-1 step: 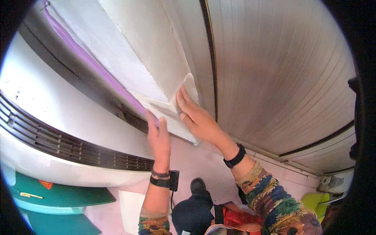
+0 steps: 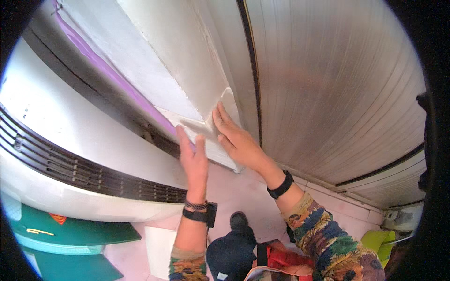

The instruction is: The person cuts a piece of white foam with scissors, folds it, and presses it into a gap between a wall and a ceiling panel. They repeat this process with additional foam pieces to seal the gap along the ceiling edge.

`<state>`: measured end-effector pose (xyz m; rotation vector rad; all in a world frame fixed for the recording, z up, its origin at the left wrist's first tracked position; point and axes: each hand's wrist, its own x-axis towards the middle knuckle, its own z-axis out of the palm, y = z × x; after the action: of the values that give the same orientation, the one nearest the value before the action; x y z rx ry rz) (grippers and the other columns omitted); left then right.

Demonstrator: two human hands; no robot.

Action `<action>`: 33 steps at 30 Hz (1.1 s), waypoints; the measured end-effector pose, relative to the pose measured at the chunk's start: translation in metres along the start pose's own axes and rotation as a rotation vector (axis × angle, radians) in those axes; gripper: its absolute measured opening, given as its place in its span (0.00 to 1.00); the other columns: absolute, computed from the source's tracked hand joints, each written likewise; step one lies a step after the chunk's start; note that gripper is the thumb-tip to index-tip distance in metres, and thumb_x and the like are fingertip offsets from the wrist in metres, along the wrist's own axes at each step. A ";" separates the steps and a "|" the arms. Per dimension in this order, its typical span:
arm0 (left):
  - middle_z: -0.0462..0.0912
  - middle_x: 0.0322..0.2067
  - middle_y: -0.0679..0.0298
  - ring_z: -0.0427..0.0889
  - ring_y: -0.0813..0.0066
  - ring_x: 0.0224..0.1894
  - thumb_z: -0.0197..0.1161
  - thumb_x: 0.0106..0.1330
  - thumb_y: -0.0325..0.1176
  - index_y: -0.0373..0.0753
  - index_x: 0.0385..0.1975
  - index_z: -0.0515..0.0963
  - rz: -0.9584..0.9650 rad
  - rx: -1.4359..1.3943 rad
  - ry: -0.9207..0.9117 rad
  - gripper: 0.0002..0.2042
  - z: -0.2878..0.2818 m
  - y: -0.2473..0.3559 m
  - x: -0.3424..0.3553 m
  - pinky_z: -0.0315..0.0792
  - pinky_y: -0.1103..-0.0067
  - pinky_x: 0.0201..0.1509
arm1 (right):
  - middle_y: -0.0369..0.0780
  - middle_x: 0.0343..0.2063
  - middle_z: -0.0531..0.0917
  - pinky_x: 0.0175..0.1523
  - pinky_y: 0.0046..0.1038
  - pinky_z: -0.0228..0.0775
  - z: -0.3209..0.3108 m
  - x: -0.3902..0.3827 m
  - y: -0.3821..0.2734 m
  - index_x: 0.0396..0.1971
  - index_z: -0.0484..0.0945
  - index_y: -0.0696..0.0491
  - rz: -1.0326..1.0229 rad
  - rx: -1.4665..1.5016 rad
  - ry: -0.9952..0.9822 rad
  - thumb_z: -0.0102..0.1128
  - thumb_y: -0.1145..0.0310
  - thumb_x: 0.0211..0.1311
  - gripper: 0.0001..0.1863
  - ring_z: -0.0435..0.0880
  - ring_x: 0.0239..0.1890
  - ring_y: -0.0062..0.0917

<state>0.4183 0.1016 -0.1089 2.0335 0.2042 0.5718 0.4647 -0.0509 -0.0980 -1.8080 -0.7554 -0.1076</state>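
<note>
A white wall corner (image 2: 180, 51) comes down to the floor, with a white skirting piece (image 2: 220, 153) around its base. My right hand (image 2: 236, 140) lies with straight fingers flat against the skirting's right-hand face, close to its upper edge. To the left, my left hand (image 2: 193, 157) points its fingers up at the skirting's left face. Its thumb stands apart from the fingers, and nothing shows in its grasp. Whether the left fingertips touch the skirting, I cannot tell. A purple strip (image 2: 117, 75) runs down the wall's left side toward the left fingers.
A white appliance with a dark slatted grille (image 2: 84, 173) stands close on the left. To the right rises a ribbed, greyish panel (image 2: 328, 93) with a dark edge strip. A white sheet (image 2: 158, 248) lies on the pink floor (image 2: 229, 189) near my dark shoe (image 2: 239, 220).
My left hand has moved slightly up and to the right along the skirting. The right hand stays pressed in nearly the same place.
</note>
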 end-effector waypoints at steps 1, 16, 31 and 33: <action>0.48 0.70 0.41 0.47 0.54 0.73 0.52 0.71 0.41 0.25 0.68 0.47 0.033 0.079 0.002 0.35 0.001 0.017 -0.003 0.43 0.70 0.74 | 0.48 0.72 0.46 0.73 0.33 0.49 0.003 -0.006 -0.003 0.71 0.49 0.50 -0.031 0.035 0.028 0.49 0.78 0.65 0.35 0.50 0.73 0.39; 0.63 0.62 0.37 0.67 0.45 0.63 0.51 0.70 0.51 0.28 0.70 0.42 -0.027 0.132 0.219 0.41 0.050 0.031 0.009 0.63 0.66 0.63 | 0.54 0.71 0.47 0.74 0.38 0.41 0.024 -0.001 0.010 0.68 0.51 0.62 -0.053 0.158 0.373 0.40 0.59 0.72 0.32 0.46 0.73 0.46; 0.52 0.68 0.42 0.60 0.57 0.67 0.69 0.56 0.31 0.31 0.71 0.36 0.248 0.153 0.304 0.51 0.057 0.028 0.018 0.58 0.70 0.68 | 0.46 0.57 0.75 0.57 0.34 0.70 0.010 0.013 0.035 0.58 0.73 0.51 -0.059 0.149 0.588 0.49 0.67 0.68 0.20 0.77 0.56 0.38; 0.49 0.69 0.42 0.57 0.57 0.68 0.70 0.55 0.30 0.30 0.71 0.36 0.194 0.111 0.290 0.51 0.055 0.024 0.018 0.56 0.70 0.69 | 0.44 0.50 0.78 0.53 0.33 0.72 0.006 0.019 0.037 0.51 0.79 0.50 -0.092 0.063 0.608 0.55 0.73 0.62 0.17 0.80 0.47 0.35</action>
<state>0.4582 0.0530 -0.1057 2.0842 0.2163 0.9981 0.4981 -0.0442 -0.1226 -1.5563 -0.3974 -0.6542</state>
